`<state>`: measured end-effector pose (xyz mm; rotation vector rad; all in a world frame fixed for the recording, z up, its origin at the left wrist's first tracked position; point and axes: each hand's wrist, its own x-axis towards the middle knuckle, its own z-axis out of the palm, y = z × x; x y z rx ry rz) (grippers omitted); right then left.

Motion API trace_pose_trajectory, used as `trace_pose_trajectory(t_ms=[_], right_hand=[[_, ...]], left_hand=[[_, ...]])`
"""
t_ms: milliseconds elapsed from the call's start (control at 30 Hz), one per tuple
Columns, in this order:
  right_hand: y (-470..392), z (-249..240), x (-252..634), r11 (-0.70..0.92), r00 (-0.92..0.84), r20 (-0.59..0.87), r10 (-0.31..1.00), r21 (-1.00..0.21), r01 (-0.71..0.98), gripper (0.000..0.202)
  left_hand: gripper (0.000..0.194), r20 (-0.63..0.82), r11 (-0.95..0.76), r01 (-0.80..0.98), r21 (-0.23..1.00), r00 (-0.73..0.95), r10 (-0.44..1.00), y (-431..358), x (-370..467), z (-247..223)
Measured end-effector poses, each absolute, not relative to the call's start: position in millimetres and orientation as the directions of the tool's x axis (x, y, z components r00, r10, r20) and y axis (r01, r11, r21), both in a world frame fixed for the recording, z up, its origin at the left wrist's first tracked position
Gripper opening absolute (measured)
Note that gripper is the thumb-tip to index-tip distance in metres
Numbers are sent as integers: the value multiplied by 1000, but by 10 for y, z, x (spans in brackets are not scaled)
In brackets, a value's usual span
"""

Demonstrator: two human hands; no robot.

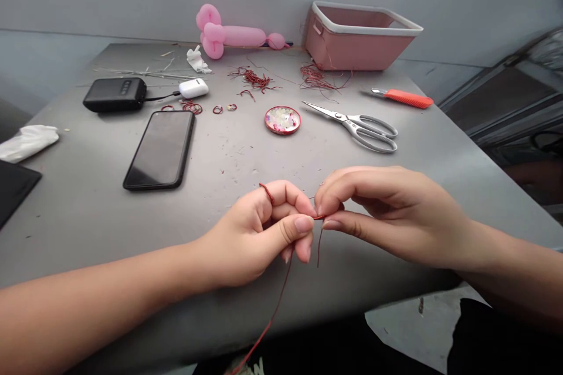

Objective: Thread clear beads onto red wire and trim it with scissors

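Between thumb and index finger, my left hand [272,225] pinches a thin red cord [281,299], which trails down past the table's front edge. A turn of red cord also circles the base of its index finger. My right hand [387,211] is closed on the same cord just to the right, thumb against fingertips, and a short end hangs between the hands. Their fingertips almost meet. Beyond them lies a small round dish [282,120] of pale and pink beads, with grey-handled scissors [358,126] to its right.
A black phone [160,149], power bank [115,94] and white earbuds case [193,88] lie left. Small red cord rings [217,109] sit behind the phone. Farther back are red cord bundles [257,79], a pink balloon [241,36] and a pink bin [352,47]. An orange-handled cutter [409,98] lies right.
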<state>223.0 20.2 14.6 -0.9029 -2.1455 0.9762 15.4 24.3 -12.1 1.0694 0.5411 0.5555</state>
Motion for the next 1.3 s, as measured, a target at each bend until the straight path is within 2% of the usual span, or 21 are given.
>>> trace_pose_trajectory(t_ms=[200,433,567,633,733,833,900,1000,1067,1167,1300], right_hand=[[188,165,2238,483,-643,172,746,-805,345,6],[109,52,2171,665,-571,397,719,-633,397,14],[86,-30,2135,698,-509,485,711,-572,430,17],[68,-65,2110,723,-475,545,691,-494,484,20],[48,-114,2073,765,-464,647,605,-311,564,23],[88,-128,2070,816,-500,706,501,-192,546,23],[161,-95,2103,850,-535,681,500,-267,454,21],[304,0,2194,749,-606,493,624,-598,285,10],[390,49,2256,633,-651,370,663,-742,223,9],[467,52,2300,616,-682,347,644,-763,194,8],[456,-10,2265,729,-689,423,589,-646,226,4]], left_hand=[[30,-150,385,-145,911,755,639,241,165,-103],[35,-179,373,-103,922,741,647,242,172,-92],[37,-212,367,-80,927,696,686,231,182,-109],[38,-221,361,-62,930,691,688,226,189,-114],[37,-222,345,-34,938,705,673,222,199,-118],[30,-213,331,-42,943,689,693,221,197,-124],[27,-199,334,-71,940,679,707,232,187,-128],[28,-165,359,-152,921,682,712,266,173,-130],[30,-156,386,-197,901,684,713,290,170,-127],[32,-173,421,-216,881,682,711,310,172,-122],[33,-179,437,-191,879,717,674,322,165,-123]])
